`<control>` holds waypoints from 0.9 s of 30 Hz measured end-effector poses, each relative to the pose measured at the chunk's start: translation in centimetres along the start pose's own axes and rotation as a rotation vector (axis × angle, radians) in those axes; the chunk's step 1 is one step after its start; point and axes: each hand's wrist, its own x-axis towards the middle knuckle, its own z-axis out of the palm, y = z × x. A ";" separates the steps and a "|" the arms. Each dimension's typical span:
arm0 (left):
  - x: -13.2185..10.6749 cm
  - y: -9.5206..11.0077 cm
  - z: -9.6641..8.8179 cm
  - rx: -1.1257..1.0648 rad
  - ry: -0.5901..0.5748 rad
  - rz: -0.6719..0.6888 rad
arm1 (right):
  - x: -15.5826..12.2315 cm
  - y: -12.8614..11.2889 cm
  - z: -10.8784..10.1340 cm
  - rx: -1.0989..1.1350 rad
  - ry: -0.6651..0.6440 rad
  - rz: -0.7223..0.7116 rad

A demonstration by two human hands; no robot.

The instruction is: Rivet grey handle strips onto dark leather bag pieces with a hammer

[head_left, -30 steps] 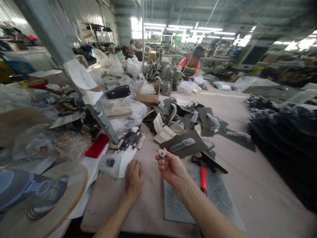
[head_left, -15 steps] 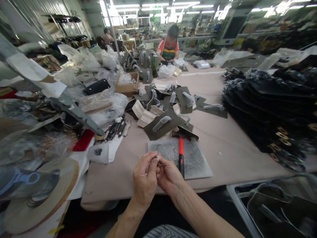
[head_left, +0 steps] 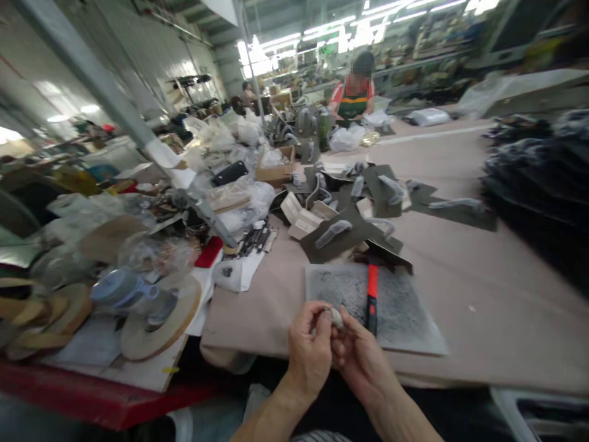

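Observation:
My left hand [head_left: 309, 350] and my right hand [head_left: 359, 357] meet at the table's near edge, fingers pinched together on a small whitish piece [head_left: 336, 316] held between them. Just beyond the hands lies a grey mottled slab [head_left: 400, 307] with a red-handled hammer [head_left: 372, 293] resting on it. Behind the slab is a heap of olive-green cut fabric pieces [head_left: 350, 233] with plastic-wrapped fittings.
The beige table [head_left: 483, 294] runs far back, where a person in a red and green top [head_left: 353, 97] works. Plastic bags, a cardboard box [head_left: 276, 174] and tape rolls [head_left: 156, 319] crowd the left side. Dark stacked material [head_left: 543, 184] fills the right.
My left hand rose from the table and joined my right hand on the small piece. Both hands came back toward the table's near edge, and the view swung.

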 end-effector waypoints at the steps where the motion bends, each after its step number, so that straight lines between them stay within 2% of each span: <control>1: -0.3 -0.4 0.0 -0.014 -0.023 -0.005 | 0.1 0.1 -0.7 -0.038 -0.010 -0.023; 3: -0.1 -1.6 -0.6 0.040 -0.018 0.024 | 0.6 0.0 -1.9 -0.128 -0.003 -0.079; 5: 1.4 -3.3 -2.6 0.202 0.099 0.081 | 1.0 -0.5 -2.7 -0.203 0.032 -0.117; 8: 5.8 -6.1 -8.2 0.581 0.427 0.157 | 1.4 -1.5 -3.3 -0.247 0.092 -0.144; 10: 9.5 -7.6 -12.7 0.864 0.569 0.120 | 1.5 -2.0 -3.4 -0.282 0.112 -0.181; 12: 12.6 -8.6 -16.6 1.055 0.611 -0.006 | 1.6 -2.1 -3.2 -0.338 0.133 -0.210; 14: 14.8 -9.2 -19.2 1.163 0.565 -0.099 | 1.8 -1.7 -3.0 -0.395 0.138 -0.199; 17: 16.0 -9.9 -20.8 1.244 0.492 -0.129 | 2.1 -0.8 -2.9 -0.452 0.119 -0.180; 22: 15.9 -10.9 -20.9 1.271 0.526 -0.050 | 2.7 0.1 -3.4 -0.498 0.124 -0.182; 27: 15.1 -10.8 -20.9 1.122 0.442 0.065 | 3.3 0.0 -3.3 -0.525 0.118 -0.139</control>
